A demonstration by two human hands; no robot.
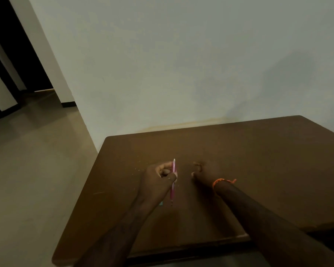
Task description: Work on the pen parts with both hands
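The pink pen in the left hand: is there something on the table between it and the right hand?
Nothing visible stands between them. The left hand grips the pink pen above the brown table, and the right hand is beside it, apart, with only bare tabletop showing in the gap.

Bare forearms, no sleeves; orange thread band point(221, 181) (knotted, ends loose) on right wrist.

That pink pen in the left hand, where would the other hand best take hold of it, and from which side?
Probably the lower half of the pen, below the left hand, which pinches it around the middle. That stretch is bare, while only a short tip shows above the fingers. The right hand lies just to the pen's right over the table, so coming in from the right, across the thin shaft, looks easiest.
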